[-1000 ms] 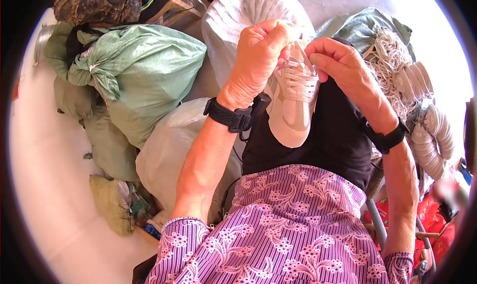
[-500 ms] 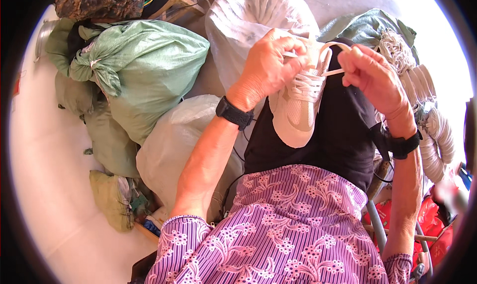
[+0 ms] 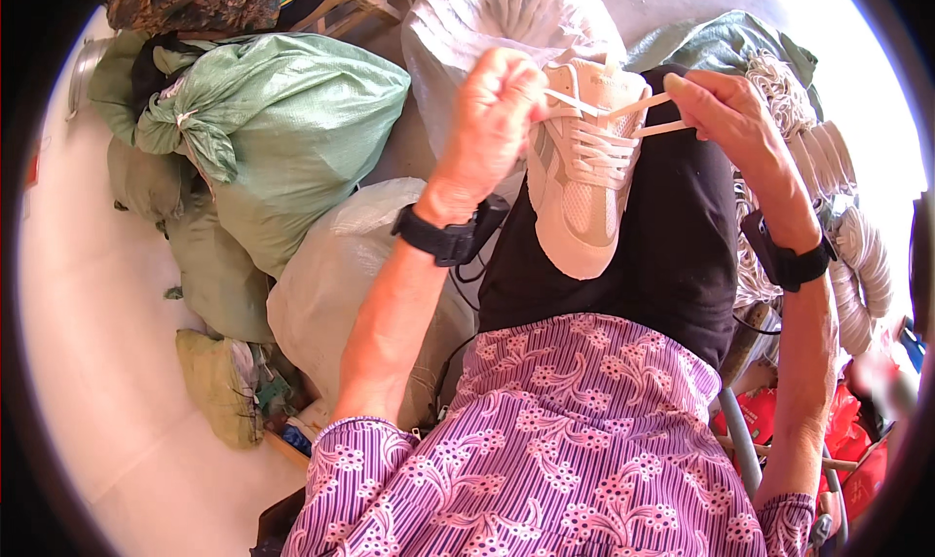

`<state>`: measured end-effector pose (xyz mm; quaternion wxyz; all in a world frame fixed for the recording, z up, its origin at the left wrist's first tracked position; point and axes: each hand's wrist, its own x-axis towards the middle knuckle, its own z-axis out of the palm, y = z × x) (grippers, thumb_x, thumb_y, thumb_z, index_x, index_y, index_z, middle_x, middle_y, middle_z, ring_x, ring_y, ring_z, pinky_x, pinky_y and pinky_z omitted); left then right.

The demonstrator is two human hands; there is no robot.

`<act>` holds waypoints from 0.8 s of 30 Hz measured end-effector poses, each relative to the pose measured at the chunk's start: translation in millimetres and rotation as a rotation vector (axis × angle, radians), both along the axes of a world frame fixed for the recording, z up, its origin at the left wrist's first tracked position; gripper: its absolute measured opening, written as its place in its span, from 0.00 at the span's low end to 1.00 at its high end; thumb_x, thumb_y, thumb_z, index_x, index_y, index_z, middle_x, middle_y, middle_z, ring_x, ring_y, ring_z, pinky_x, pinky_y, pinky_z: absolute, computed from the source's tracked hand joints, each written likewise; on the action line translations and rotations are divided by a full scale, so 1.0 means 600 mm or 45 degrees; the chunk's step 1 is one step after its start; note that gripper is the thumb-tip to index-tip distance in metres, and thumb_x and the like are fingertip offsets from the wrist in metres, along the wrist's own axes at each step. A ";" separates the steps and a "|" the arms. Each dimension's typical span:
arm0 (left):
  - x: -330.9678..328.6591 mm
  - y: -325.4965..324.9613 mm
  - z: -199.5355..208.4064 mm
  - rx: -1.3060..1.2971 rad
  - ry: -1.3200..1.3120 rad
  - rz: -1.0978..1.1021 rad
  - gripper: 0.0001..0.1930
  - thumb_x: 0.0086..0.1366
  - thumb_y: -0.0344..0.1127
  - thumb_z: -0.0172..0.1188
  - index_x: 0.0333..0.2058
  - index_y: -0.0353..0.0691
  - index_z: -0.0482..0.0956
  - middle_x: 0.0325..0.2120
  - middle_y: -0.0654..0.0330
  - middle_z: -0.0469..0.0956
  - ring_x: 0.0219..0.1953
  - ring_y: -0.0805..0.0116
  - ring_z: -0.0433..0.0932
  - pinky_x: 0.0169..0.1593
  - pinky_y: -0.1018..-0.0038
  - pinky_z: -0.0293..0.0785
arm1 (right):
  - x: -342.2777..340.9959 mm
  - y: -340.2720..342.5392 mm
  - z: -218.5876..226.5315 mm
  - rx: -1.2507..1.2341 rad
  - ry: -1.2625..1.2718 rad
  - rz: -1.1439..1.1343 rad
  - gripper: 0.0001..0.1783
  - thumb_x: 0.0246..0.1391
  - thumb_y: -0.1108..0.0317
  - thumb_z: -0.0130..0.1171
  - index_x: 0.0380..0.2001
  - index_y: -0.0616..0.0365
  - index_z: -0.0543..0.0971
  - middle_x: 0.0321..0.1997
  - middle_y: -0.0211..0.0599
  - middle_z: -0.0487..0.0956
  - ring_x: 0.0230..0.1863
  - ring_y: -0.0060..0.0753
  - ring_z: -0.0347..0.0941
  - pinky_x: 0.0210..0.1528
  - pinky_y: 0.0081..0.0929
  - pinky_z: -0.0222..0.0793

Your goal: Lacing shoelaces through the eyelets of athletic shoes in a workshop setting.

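A beige and white sneaker (image 3: pixel 577 228) rests on my lap, toe pointing toward me, on black trousers (image 3: pixel 675 221). Its white shoelace (image 3: pixel 601 154) is threaded across the front, and its two free ends are stretched out sideways near the tongue (image 3: pixel 597 88). To the left of the shoe, my left hand (image 3: pixel 494 119) is closed on one lace end. At the right, my right hand (image 3: pixel 722 109) pinches the other part of the lace, with a loop of it running back to the eyelets. Both hands are off the shoe's body.
Green woven sacks (image 3: pixel 292 119) stand at the left, with a pale translucent bag (image 3: pixel 341 284) beside my left forearm. A white bag (image 3: pixel 506 21) lies beyond the shoe. Bundles of laces (image 3: pixel 816 163) hang at the right, above red plastic bags (image 3: pixel 842 426).
My left hand has let go of the shoe's upper and moved left, pulling a lace end. The right hand still grips lace, now drawn tauter, and the tongue shows more.
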<state>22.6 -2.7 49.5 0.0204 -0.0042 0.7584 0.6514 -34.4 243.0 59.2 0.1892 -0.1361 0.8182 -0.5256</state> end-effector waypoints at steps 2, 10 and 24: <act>0.005 -0.022 0.019 0.535 -0.318 0.136 0.06 0.67 0.33 0.50 0.41 0.45 0.71 0.18 0.73 0.61 0.15 0.84 0.54 0.19 0.85 0.54 | -0.007 -0.009 -0.005 0.180 0.088 0.078 0.24 0.55 0.52 0.53 0.17 0.62 0.71 0.14 0.27 0.66 0.17 0.23 0.61 0.23 0.23 0.59; 0.010 -0.122 0.082 1.232 -0.273 0.222 0.09 0.64 0.27 0.48 0.40 0.45 0.75 0.14 0.74 0.55 0.12 0.81 0.48 0.19 0.80 0.49 | 0.015 -0.074 -0.018 0.652 0.522 0.170 0.18 0.48 0.57 0.54 0.19 0.63 0.78 0.19 0.54 0.74 0.25 0.56 0.73 0.30 0.44 0.70; -0.062 -0.219 0.060 -0.139 -0.088 0.694 0.11 0.64 0.40 0.56 0.41 0.40 0.77 0.25 0.66 0.71 0.16 0.82 0.59 0.21 0.81 0.57 | 0.043 -0.030 -0.033 0.222 0.544 0.124 0.05 0.50 0.71 0.53 0.28 0.61 0.77 0.25 0.41 0.75 0.30 0.47 0.73 0.37 0.35 0.68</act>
